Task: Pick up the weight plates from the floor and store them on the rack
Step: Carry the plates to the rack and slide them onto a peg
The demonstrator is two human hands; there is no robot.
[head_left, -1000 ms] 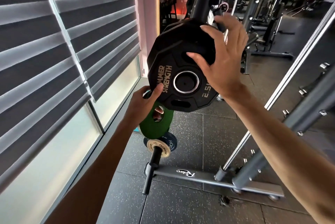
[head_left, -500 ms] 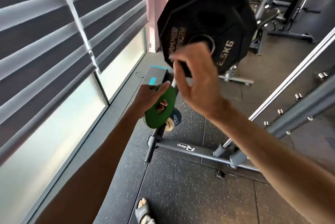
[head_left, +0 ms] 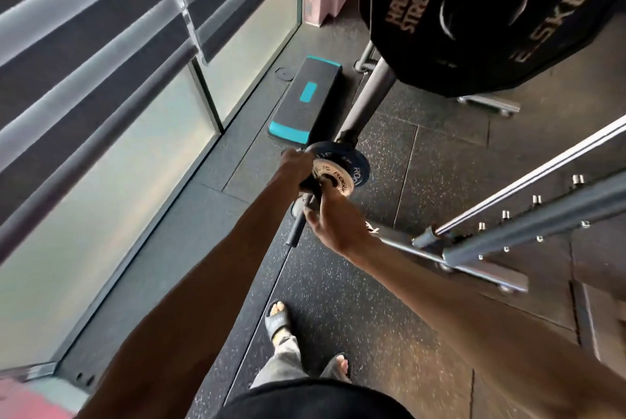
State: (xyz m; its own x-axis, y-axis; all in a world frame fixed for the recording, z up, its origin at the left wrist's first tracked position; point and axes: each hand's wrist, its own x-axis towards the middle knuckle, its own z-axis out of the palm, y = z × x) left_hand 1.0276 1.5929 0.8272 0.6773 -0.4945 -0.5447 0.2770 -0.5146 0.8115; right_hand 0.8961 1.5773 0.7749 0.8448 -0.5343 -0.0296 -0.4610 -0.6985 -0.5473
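A big black 2.5 kg plate hangs on the rack's upper peg at top right. Low on the rack post, a blue plate and a smaller white plate sit on the lower peg. My left hand grips the left edge of these small plates, with a dark plate edge under its fingers. My right hand reaches in from the right. Its fingers curl over the white plate's face near the hub. No green plate shows.
A black and teal step platform lies by the window wall on the left. The rack's grey base bar and a slanted studded frame run to the right. My feet in sandals stand on the rubber floor.
My view dropped from the black plate to the lower peg. Both hands moved down to the small plates there, and the green plate in my left hand is no longer visible.
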